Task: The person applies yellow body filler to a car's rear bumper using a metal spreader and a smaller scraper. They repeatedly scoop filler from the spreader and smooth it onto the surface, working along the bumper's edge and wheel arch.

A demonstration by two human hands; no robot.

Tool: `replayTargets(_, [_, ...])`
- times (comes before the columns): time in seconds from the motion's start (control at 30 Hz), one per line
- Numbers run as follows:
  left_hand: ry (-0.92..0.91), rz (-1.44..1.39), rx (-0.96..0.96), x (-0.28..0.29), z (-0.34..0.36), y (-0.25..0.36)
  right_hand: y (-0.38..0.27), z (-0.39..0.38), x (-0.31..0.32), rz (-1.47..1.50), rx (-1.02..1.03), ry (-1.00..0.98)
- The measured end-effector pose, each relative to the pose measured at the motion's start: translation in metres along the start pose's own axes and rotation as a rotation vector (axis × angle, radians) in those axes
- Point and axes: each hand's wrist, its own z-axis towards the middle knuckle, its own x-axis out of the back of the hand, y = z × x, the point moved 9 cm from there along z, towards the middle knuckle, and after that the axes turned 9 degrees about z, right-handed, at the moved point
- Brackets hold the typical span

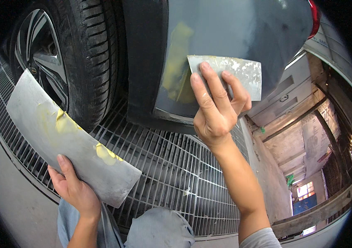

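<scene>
My right hand (215,105) presses a flat metal spreader (242,72) against the grey car body panel (234,33), next to a patch of yellow filler (176,62) on the panel. The spreader's blade is smeared with dried whitish filler. My left hand (74,186) grips the lower edge of a long grey metal mixing board (60,132), held tilted below the wheel. Dabs of yellow filler (105,153) lie on that board.
A black tyre (89,53) with a dark alloy rim (41,53) stands at the upper left. A steel floor grating (176,169) runs under the car. My denim-clad knees (159,231) are at the bottom. A concrete floor and walls lie to the right.
</scene>
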Motion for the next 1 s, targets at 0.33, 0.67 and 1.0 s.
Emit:
replayTargets(0.33, [-0.042, 0.016, 0.042, 0.003, 0.000, -0.010, -0.039, -0.100, -0.004, 0.048, -0.056, -0.241])
replayTargets(0.67, [-0.154, 0.052, -0.059, -0.016, -0.013, 0.003, -0.071, -0.093, 0.041, 1.039, -0.867, -0.125])
replayTargets(1.0, [0.029, 0.097, -0.128, 0.011, 0.016, 0.034, -0.097, -0.137, -0.004, 1.336, -1.026, -0.297])
